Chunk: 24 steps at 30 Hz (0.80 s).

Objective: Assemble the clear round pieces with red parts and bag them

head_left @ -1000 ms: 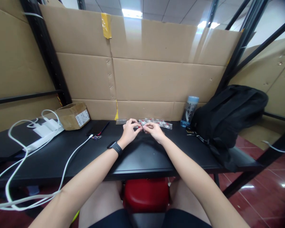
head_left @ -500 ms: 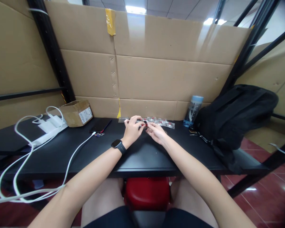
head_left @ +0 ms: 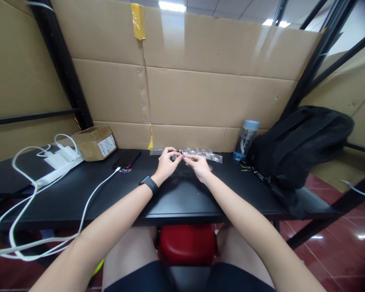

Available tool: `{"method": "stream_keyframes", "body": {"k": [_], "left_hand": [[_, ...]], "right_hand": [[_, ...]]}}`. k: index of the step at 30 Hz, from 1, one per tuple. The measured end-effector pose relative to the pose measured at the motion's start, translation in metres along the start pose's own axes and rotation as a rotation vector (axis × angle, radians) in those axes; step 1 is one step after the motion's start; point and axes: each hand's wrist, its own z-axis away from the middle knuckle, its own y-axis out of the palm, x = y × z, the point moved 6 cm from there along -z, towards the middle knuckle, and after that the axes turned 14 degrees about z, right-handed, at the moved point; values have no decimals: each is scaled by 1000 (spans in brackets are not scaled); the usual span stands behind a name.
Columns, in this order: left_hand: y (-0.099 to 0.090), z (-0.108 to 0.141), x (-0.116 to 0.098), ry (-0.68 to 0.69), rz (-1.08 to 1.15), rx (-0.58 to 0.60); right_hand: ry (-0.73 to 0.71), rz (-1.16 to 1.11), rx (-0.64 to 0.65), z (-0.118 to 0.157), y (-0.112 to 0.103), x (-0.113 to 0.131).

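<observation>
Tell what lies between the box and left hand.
In the head view, a black device, cable tip, trinkets and clear packet lie between box and left hand.

Left hand [head_left: 166, 164], right hand [head_left: 200, 166] | pinching small object [head_left: 182, 154] (mostly hidden) | packets [head_left: 205, 154] behind

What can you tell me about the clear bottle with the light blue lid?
The clear bottle looks like plastic, with a light blue lid on, whitish marks on its side and a bluish bottom. It stands upright on the black desk, left of the black fabric backpack; whether they touch is unclear. Neither left hand nor right hand touches it.
</observation>
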Motion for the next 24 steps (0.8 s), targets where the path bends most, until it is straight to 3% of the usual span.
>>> {"method": "stream_keyframes", "body": {"k": [8, 14, 19, 24], "left_hand": [[0, 2, -9, 47, -59, 45], [2, 4, -13, 49, -116, 78], [5, 3, -10, 7, -74, 89], [16, 7, 1, -91, -90, 287]], "right_hand": [[-125, 213, -26, -3, -8, 5], [-340, 549, -45, -4, -10, 18], [-390, 754, 18, -5, -11, 19], [-473, 872, 93, -4, -13, 20]]}}
